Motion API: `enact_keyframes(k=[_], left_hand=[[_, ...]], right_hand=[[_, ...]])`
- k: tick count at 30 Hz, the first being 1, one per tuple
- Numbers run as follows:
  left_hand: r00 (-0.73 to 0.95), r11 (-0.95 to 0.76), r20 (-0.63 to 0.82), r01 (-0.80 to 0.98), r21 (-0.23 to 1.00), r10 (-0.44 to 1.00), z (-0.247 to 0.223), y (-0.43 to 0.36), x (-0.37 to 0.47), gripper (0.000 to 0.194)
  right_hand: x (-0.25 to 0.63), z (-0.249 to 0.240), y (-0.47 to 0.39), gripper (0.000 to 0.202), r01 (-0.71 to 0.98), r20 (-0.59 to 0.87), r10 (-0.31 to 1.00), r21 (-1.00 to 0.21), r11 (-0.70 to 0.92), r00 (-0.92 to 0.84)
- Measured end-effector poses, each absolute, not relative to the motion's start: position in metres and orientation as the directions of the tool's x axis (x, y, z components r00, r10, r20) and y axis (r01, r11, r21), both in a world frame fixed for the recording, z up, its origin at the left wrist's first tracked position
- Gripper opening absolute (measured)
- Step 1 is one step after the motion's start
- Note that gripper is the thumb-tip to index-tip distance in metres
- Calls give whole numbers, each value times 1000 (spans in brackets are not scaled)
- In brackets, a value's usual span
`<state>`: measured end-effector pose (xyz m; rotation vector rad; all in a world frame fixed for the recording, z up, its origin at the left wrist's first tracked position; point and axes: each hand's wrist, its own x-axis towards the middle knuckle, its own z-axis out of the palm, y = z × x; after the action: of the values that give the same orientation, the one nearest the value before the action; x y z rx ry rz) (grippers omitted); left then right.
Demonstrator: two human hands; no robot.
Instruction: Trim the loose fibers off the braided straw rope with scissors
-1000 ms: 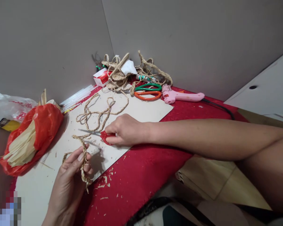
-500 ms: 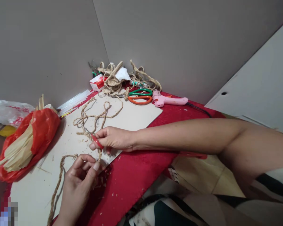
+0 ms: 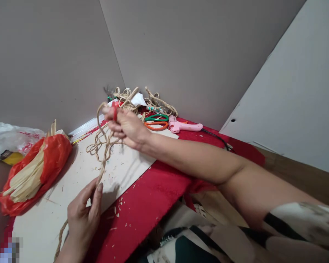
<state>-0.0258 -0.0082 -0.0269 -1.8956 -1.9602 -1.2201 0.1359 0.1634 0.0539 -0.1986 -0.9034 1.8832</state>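
I pinch the braided cord [image 3: 103,166] between the thumb and forefinger of my left hand [image 3: 83,208], lower left of the frame's centre. My right hand [image 3: 128,126], above centre, has its fingers curled in on the cord's upper part, a red scissor handle [image 3: 115,111] hooked among them; blur hides the exact grip, and I can't make out the blades. The cord is straw-brown, its strands plaited into a rough, ropy line, softened by blur near the top. Between my hands its long axis rises steeply from lower left, leaning slightly right, over the pale board [image 3: 126,164]. Up by my right fingertips it bends into a loop bulging leftward. Below my left hand, more cord comes out and slants down toward the bottom edge, lower left.
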Motion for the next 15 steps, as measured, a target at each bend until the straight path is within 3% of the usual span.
enact_keyframes(k=[3,6,12,15], left_hand=[[-249,-55,587,891,451,771,-22,-1,-34,21],[-294,19,544,891,454,786,-19,5,-42,20],[-337,111,536,906,409,774,-5,14,-49,20],[-348,140,599,920,365,721,28,18,-51,31]], right_hand=[[149,57,187,34,-808,261,939,-588,-30,-225],[158,49,204,35,-801,239,964,-597,47,-121],[163,44,213,35,-778,208,972,-626,48,-107],[164,45,211,30,-804,194,972,-595,10,-132]])
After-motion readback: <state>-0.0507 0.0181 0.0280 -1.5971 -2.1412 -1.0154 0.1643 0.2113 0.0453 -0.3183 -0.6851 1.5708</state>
